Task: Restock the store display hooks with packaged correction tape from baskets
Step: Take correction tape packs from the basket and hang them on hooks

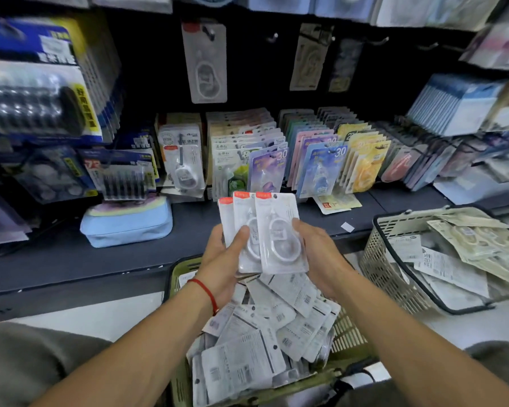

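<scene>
Three white correction tape packs [274, 230] with red top labels are fanned out upright between both hands. My left hand [222, 257] grips them from the left, thumb across the front. My right hand [318, 254] holds the right edge with its fingers curled behind. Below them a green basket [180, 277] is full of several more white packs lying face down. One matching pack [204, 61] hangs on a display hook [209, 32] on the dark back panel; bare hooks [274, 36] stick out to its right.
A beige basket [376, 259] with several cream packs stands at the right. A light blue pouch [127, 224] lies on the grey shelf [71, 259]. Rows of coloured correction tape packs [323, 165] stand along the shelf's back. Hanging stock crowds the left and right sides.
</scene>
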`<state>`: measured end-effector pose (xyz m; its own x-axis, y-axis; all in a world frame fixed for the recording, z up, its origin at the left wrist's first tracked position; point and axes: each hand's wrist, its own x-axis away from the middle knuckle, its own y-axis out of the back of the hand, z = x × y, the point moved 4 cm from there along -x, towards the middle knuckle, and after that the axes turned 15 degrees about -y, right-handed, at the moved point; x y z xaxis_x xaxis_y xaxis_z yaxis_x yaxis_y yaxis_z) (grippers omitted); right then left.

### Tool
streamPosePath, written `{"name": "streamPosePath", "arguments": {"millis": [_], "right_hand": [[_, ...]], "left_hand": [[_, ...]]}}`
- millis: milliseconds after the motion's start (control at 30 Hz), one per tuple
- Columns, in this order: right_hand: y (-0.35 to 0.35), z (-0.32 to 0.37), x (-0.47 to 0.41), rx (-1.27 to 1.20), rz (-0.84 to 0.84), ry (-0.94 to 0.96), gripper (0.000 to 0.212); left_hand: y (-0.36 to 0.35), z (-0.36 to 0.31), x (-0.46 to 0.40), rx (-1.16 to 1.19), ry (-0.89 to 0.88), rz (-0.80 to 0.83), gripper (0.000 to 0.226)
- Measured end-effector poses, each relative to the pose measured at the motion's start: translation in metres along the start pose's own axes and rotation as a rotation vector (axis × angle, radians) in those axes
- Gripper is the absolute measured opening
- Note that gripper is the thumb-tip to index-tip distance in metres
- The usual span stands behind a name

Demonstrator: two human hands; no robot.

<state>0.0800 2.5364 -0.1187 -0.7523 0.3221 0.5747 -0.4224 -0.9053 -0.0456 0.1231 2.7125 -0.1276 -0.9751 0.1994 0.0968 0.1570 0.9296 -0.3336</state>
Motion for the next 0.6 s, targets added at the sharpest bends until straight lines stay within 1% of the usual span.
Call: {"name": "streamPosePath", "arguments": {"millis": [100,167,233,267,300,367,433,533,600], "right_hand": [[-0.018,0.039,0.013,0.077,0.025,0.162,0.021],[-0.027,0.068,0.018,0.121,0.043,0.246,0.024],[-0.037,0.100,0.021,0.190,0.023,0.347,0.030],[-0.042,0.115,0.022,0.212,-0.002,0.407,0.032],[-0.048,0.130,0.022,0.208,-0.029,0.466,0.033],[-0.057,0.156,0.020,0.174,-0.069,0.570,0.031],[-0.068,0.177,0.016,0.191,-0.086,0.647,0.024],[-0.090,0.201,0.008,0.224,0.005,0.692,0.012],[-0.103,0.212,0.005,0.218,0.032,0.723,0.015]], "left_hand": [[-0.011,-0.038,-0.015,0.013,-0.083,0.044,0.040],[-0.017,-0.069,-0.029,-0.009,-0.144,0.117,0.053],[-0.020,-0.099,-0.044,-0.074,-0.224,0.189,0.071],[-0.020,-0.113,-0.052,-0.089,-0.262,0.207,0.077],[-0.019,-0.126,-0.059,-0.092,-0.294,0.207,0.077],[-0.013,-0.148,-0.074,-0.081,-0.367,0.146,0.064],[0.001,-0.164,-0.086,-0.138,-0.483,0.031,0.052],[0.026,-0.179,-0.096,-0.338,-0.669,-0.161,0.049],[0.038,-0.186,-0.099,-0.367,-0.740,-0.240,0.045]]}}
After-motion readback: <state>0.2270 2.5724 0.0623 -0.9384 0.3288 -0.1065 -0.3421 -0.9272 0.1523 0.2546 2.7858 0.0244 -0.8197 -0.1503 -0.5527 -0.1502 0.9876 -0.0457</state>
